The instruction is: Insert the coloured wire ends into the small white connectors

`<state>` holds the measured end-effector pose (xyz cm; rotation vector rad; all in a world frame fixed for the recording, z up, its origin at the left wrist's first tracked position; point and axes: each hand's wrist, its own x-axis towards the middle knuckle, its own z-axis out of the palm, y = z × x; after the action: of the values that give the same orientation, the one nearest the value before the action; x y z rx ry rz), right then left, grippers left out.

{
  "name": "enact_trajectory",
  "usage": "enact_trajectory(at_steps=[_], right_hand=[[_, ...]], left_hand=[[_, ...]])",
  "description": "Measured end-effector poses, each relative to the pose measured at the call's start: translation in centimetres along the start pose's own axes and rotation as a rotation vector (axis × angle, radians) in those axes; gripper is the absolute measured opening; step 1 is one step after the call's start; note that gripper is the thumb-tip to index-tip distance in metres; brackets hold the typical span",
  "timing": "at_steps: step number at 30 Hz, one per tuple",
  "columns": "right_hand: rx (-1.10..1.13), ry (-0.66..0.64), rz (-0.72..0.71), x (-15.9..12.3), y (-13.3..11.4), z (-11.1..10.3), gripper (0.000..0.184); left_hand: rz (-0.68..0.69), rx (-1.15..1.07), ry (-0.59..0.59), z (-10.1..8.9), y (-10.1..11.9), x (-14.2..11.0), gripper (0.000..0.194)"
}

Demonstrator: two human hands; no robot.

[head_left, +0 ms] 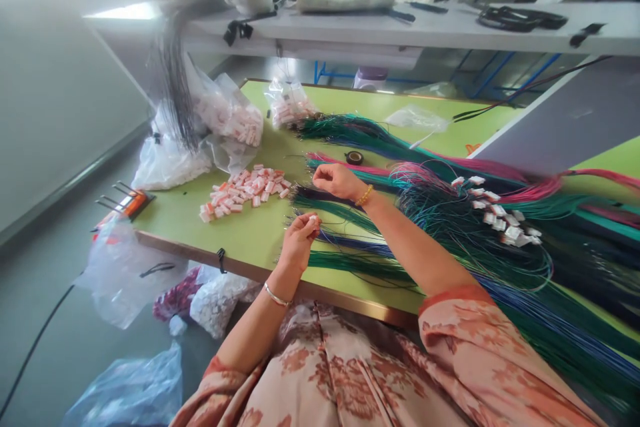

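My left hand [299, 240] is closed in a pinch on a small white connector housing [313, 218], just above the table's near side. Farther up and to the right, my right hand [340, 182] hovers over the wire ends with thumb and fingertips pressed together. Whatever is between those fingertips is too small to make out. Under and beside both hands lie bundles of green wires [350, 217], blue wires [355, 241] and pink wires [325, 159], their tips pointing left. A loose pile of white and orange connector housings [245, 190] is left of my hands.
Plastic bags of housings [227, 113] stand at the table's back left. A roll of black tape [355, 157] lies beyond my right hand. Wired connectors [500, 213] rest on the bundles at right. A white shelf [350, 30] spans the back; an orange pronged holder [125, 207] sits at the left corner.
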<state>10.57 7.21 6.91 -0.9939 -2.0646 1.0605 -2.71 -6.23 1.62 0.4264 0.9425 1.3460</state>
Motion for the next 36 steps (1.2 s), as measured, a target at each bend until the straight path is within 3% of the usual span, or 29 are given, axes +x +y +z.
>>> enact_trajectory(at_steps=[8, 14, 24, 36], right_hand=[[0.099, 0.075, 0.068, -6.2, -1.1, 1.8, 0.016], [0.043, 0.154, 0.082, -8.9, -0.4, 3.2, 0.012], [-0.094, 0.226, -0.034, -9.6, -0.4, 3.9, 0.01], [-0.309, 0.213, -0.104, -9.8, -0.9, 4.2, 0.011]], left_hand=[[-0.023, -0.118, -0.051, 0.6, 0.0, 0.6, 0.024], [-0.063, -0.13, -0.039, 0.9, -0.1, 0.8, 0.023], [-0.084, -0.132, -0.05, 1.1, -0.1, 0.4, 0.023], [-0.023, -0.049, -0.03, 1.1, -0.3, 0.3, 0.02]])
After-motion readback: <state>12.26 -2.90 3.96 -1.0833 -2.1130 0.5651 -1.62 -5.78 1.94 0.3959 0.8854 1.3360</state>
